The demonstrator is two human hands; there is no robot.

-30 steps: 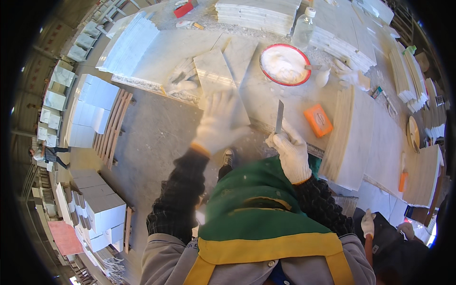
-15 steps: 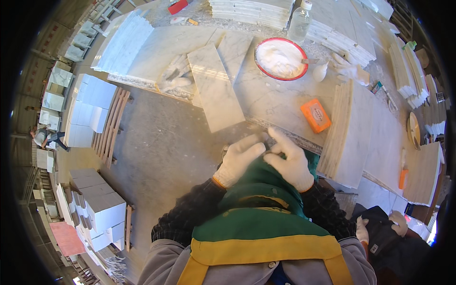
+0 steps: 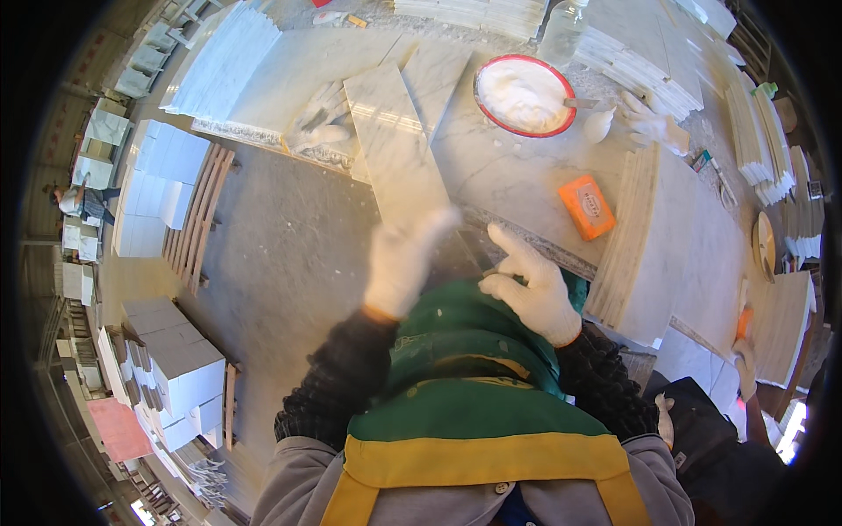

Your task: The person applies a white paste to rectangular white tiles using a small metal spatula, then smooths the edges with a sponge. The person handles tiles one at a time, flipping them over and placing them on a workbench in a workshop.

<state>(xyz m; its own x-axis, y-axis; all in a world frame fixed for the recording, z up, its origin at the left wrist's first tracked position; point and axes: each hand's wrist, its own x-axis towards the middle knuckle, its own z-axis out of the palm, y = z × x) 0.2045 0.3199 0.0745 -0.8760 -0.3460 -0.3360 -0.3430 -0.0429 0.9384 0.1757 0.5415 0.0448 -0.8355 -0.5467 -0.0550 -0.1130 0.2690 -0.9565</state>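
My left hand, in a white knit glove with an orange cuff, is smeared by motion at the near end of a long pale marble tile. Whether it touches the tile cannot be made out. That tile lies across a second marble tile and juts past the table edge. In a matching glove, my right hand hovers above my green apron, index finger and thumb apart, with nothing visible between them. An orange box lies on the table beyond it.
On the marble-topped table stand a red-rimmed bowl of white paste, a clear bottle and a stack of tiles. Loose gloves lie at the left edge. At the right, another person's gloved hand reaches by an orange object.
My left hand has moved forward and left, away from my right hand, toward the tile's near end. My right hand has barely shifted. The co-worker's hand at the right has reached forward.
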